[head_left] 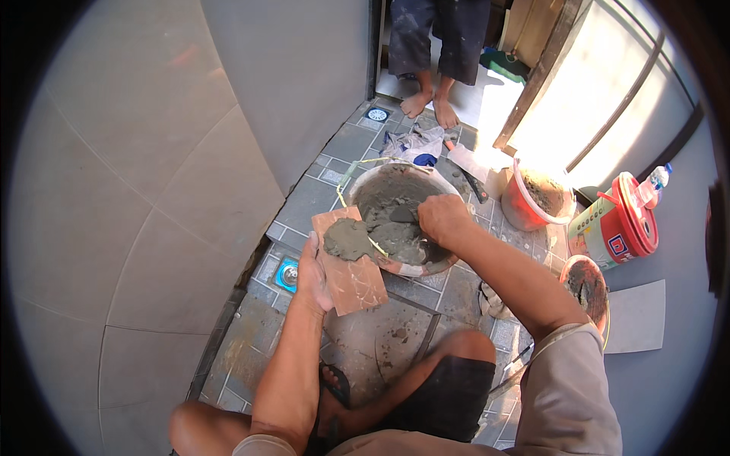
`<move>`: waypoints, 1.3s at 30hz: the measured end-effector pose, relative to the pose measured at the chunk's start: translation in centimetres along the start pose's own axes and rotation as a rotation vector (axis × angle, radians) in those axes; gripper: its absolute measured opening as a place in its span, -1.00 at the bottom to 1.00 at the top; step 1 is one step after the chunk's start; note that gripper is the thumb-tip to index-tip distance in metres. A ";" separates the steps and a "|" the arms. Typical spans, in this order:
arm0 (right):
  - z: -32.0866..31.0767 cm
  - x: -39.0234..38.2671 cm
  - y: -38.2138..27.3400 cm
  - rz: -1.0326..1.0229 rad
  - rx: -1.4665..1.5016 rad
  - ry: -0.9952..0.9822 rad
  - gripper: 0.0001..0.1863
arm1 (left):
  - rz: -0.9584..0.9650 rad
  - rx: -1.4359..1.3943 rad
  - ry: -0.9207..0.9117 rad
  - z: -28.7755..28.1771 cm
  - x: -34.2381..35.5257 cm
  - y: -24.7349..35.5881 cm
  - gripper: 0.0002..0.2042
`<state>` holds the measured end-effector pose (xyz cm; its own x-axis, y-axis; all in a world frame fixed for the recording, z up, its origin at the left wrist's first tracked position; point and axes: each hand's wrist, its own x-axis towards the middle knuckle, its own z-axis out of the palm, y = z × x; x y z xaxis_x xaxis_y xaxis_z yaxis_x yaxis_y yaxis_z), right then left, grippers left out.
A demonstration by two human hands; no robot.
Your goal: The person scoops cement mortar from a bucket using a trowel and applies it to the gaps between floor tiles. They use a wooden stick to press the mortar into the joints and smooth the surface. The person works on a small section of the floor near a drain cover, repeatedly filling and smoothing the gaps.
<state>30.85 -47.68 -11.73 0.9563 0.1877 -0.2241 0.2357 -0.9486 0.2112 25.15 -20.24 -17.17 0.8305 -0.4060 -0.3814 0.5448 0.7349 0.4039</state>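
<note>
My left hand [313, 277] grips the left edge of a reddish-brown tile piece [354, 290], its face turned up. A lump of wet grey mortar [347, 239] sits on the tile's far half. My right hand [444, 219] is closed around a trowel, its handle hidden in the fist; the dark blade [403, 215] shows over the bucket's contents. The round bucket [411, 270] stands just beyond my knees with grey mortar [398, 240] inside and on its walls. The tile's far right corner overlaps the bucket's near left rim.
A person's bare feet [430, 106] stand by the doorway. Rags [414, 143] and a flat-bladed tool [473, 163] lie beyond the bucket. At right are a red bucket [525, 207], a lidded pail [608, 228], a smaller bucket [584, 272] and a grey tile [637, 318]. A floor drain [287, 274] lies left.
</note>
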 end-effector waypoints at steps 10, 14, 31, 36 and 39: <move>1.0 3.2 -3.1 -0.114 0.124 -0.272 -0.66 | -0.020 0.033 0.059 -0.5 1.3 -0.3 -0.32; -1.6 2.0 -2.6 0.066 0.400 -0.371 -0.67 | -0.010 0.033 0.076 -0.8 1.3 -0.4 -0.31; 4.1 -12.1 0.7 -0.019 1.238 0.544 -0.72 | 0.024 -0.033 0.107 5.0 1.8 -0.5 -0.37; 5.6 -13.4 -2.3 -0.115 1.069 0.741 -0.62 | 0.039 -0.024 0.076 9.1 2.1 -0.7 -0.37; 6.8 -13.9 -2.7 -0.136 0.956 0.818 -0.59 | -0.020 -0.046 0.098 10.4 1.2 -0.7 -0.40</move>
<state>15.78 -49.46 -15.63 0.8421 0.0761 0.5340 0.4479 -0.6502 -0.6137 26.95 -26.94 -9.25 0.8030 -0.3671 -0.4695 0.5531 0.7523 0.3578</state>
